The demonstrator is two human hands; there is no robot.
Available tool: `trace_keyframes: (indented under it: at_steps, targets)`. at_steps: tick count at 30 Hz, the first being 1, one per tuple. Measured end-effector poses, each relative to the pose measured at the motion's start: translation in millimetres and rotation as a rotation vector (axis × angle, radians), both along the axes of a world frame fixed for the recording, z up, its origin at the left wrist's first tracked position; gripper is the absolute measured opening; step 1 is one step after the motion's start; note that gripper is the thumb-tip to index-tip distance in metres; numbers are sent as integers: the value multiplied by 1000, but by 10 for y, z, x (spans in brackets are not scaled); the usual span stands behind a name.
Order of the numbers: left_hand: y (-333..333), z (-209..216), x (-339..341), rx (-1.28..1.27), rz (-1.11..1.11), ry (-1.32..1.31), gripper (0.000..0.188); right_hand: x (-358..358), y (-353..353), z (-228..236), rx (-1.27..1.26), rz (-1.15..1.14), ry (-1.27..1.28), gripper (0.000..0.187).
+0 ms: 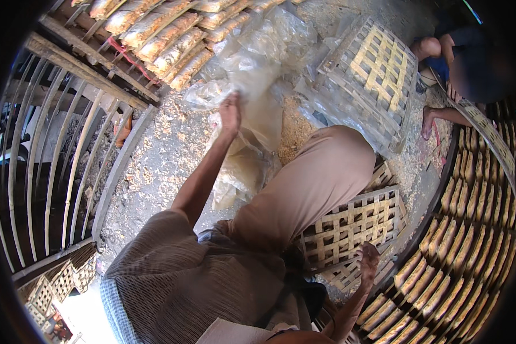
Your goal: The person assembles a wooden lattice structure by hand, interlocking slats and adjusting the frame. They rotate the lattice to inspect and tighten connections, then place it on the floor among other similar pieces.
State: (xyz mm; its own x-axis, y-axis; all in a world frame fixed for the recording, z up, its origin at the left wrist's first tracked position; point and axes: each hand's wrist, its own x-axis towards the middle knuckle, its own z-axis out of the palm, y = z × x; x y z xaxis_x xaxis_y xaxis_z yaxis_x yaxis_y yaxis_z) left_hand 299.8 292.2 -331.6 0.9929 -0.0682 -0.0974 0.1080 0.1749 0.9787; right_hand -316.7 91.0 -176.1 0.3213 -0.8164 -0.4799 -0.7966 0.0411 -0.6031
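My left hand [231, 116] is stretched out ahead, its fingers closed on a crumpled clear plastic sheet [259, 112]; the fingertips are slightly blurred. Folds of this plastic spread beyond the hand and down beside my bent knee. My right hand [368, 262] hangs at the right with fingers apart and loosely curled, nothing visible in it. Close to it lies a woven bamboo tray [350, 229], on top of other lattice pieces.
Long, crusted, pale-orange blocks [160, 28] lie in rows at upper left. A slatted bamboo rack [57, 155] stands left. More woven trays [381, 66] are stacked ahead. Racks of similar blocks [458, 246] curve along the right. A co-worker [441, 51] sits at upper right. Crumbs litter the floor.
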Motion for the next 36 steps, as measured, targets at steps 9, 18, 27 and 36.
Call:
trace_keyframes:
  at_steps: [9, 18, 27, 36]
  targets:
    - [1057, 2296, 475, 259, -316, -452, 33, 2180, -418, 1482, -194, 139, -333, 61]
    - [718, 3494, -15, 135, -803, -539, 27, 4468, 456, 2494, -344, 967, -538, 53]
    - [874, 2962, 123, 574, -1092, -463, 23, 4346, -17, 2213, -399, 857, -435, 45]
    - [-268, 3013, -746, 249, -747, -711, 59, 4039, -13, 2283, -146, 781, -542, 44]
